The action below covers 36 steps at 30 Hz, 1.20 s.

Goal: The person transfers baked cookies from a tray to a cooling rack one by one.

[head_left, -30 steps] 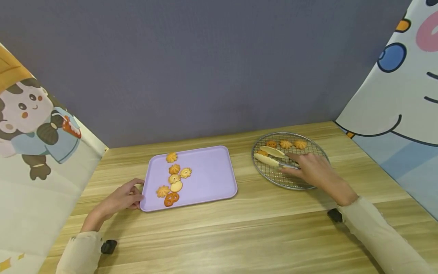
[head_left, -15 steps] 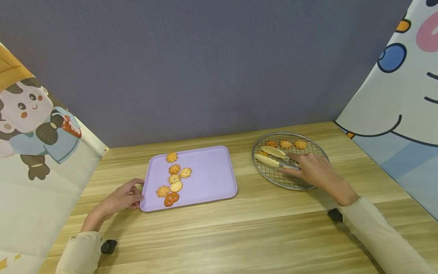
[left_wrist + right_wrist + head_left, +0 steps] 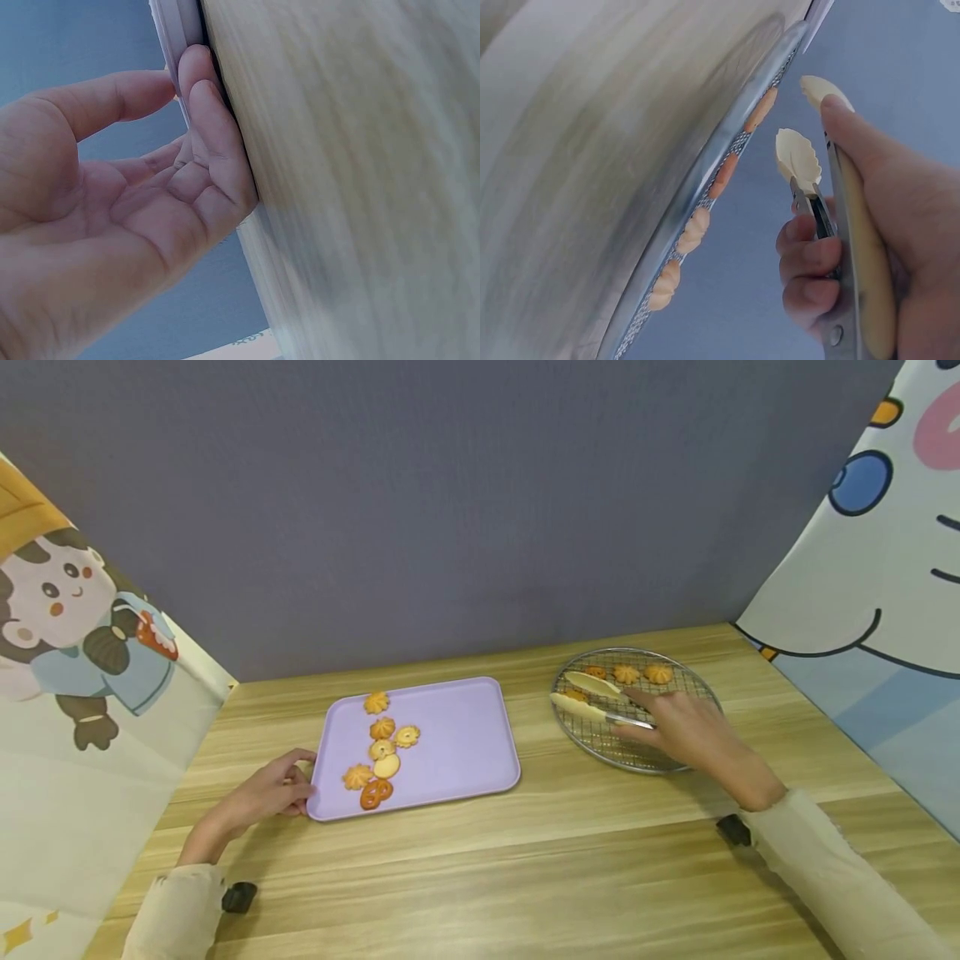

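Tabletop (image 3: 510,868): left hand (image 3: 262,789) grips tray (image 3: 459,735) of seven cookies (image 3: 382,749); right hand (image 3: 692,733) holds tongs (image 3: 592,710) over rack (image 3: 606,746) of four.

The tray (image 3: 457,735) looks smooth plastic, the rack (image 3: 617,745) metal.

Eleven cookies (image 3: 377,702), one tray (image 3: 465,735), one rack (image 3: 611,755), one tongs (image 3: 579,707)

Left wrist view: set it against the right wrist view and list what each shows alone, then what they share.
Only the left wrist view shows the left hand, pinching a lilac rectangular tray's rim. Only the right wrist view shows the right hand holding cream-tipped metal tongs, and golden cookies on a round wire rack. Both share the wood-grain tabletop and grey wall.
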Each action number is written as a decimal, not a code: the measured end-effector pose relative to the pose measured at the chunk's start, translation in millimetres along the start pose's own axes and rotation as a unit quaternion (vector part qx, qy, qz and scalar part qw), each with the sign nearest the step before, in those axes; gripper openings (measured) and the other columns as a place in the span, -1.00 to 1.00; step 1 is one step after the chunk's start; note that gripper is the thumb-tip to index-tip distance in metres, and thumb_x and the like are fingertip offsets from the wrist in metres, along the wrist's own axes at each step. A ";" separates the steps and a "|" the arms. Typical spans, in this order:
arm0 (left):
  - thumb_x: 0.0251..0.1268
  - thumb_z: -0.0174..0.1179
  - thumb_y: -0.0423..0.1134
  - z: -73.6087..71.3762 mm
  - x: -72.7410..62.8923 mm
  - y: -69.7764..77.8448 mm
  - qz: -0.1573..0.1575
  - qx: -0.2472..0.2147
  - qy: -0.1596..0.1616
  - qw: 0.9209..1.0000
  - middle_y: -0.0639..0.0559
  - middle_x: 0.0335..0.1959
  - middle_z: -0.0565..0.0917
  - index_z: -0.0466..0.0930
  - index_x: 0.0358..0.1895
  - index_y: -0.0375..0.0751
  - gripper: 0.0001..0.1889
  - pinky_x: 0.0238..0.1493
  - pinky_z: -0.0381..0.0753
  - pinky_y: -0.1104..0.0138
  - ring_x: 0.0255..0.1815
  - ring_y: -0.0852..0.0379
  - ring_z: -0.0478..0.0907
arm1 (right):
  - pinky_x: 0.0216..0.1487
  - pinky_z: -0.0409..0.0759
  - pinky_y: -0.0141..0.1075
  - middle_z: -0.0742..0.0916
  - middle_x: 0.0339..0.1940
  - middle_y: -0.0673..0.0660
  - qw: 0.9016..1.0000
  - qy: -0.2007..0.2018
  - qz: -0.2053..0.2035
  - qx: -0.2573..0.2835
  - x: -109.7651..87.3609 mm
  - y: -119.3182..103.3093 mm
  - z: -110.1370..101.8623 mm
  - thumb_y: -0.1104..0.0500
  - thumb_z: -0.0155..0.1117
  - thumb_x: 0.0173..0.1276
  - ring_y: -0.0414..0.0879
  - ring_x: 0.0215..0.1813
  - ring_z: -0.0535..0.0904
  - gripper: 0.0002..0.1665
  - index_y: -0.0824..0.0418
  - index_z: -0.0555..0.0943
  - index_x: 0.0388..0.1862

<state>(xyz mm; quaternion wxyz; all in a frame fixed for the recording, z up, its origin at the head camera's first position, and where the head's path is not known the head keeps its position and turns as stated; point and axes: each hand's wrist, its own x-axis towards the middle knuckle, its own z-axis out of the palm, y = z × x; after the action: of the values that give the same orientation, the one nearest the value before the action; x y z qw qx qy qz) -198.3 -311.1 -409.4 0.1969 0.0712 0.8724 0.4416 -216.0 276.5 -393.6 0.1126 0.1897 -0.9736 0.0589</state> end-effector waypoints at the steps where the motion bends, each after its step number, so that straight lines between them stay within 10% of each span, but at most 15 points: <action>1: 0.38 0.11 -0.42 0.0 -0.1 0.3 0.001 0.000 0.000 1.000 -0.18 -0.31 0.54 0.15 0.35 -0.52 -0.45 -0.38 0.62 0.30 -0.37 0.04 0.56 | -0.80 0.10 -0.39 0.32 -0.87 -0.07 1.000 0.000 0.000 -0.006 0.3 -1.4 -0.9 -0.28 0.38 0.24 -0.23 -0.79 0.09 -0.14 0.27 0.53 0.32; 11: 0.35 0.11 -0.42 -0.1 2.3 1.1 -0.001 0.000 -0.001 1.000 -0.17 -0.32 0.53 0.18 0.34 -0.50 -0.45 -0.39 0.61 0.32 -0.38 0.06 0.57 | -0.79 0.12 -0.39 0.43 -0.73 0.02 0.999 0.019 -0.002 -0.026 0.1 -16.3 -6.7 -0.51 0.27 0.15 -0.22 -0.82 0.15 0.15 0.26 0.35 0.46; 20: 0.37 0.12 -0.41 -1.2 1.0 0.3 0.006 0.003 -0.001 1.000 -0.17 -0.32 0.55 0.16 0.35 -0.52 -0.44 -0.39 0.62 0.30 -0.38 0.05 0.58 | -0.79 0.18 -0.35 0.71 -0.10 0.38 0.997 0.058 -0.029 -0.037 0.5 -35.7 -8.6 -0.48 0.41 0.00 -0.10 -0.67 0.39 0.20 0.20 0.36 0.45; 36: 0.38 0.10 -0.43 -1.4 -0.4 2.5 -0.010 0.004 0.002 1.000 -0.18 -0.32 0.54 0.15 0.36 -0.51 -0.45 -0.38 0.62 0.29 -0.37 0.03 0.57 | -0.77 0.29 -0.42 0.74 -0.11 0.34 0.990 0.070 -0.119 -0.036 10.1 -82.7 7.1 -0.50 0.38 0.02 0.10 -0.37 0.69 0.21 0.32 0.40 0.41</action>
<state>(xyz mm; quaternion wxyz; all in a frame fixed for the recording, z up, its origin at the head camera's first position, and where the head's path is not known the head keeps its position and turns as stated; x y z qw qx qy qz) -198.7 -310.7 -406.5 0.1991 0.0628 0.8753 0.4362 -194.9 195.6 -392.0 0.1939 0.2951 -0.9353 0.0232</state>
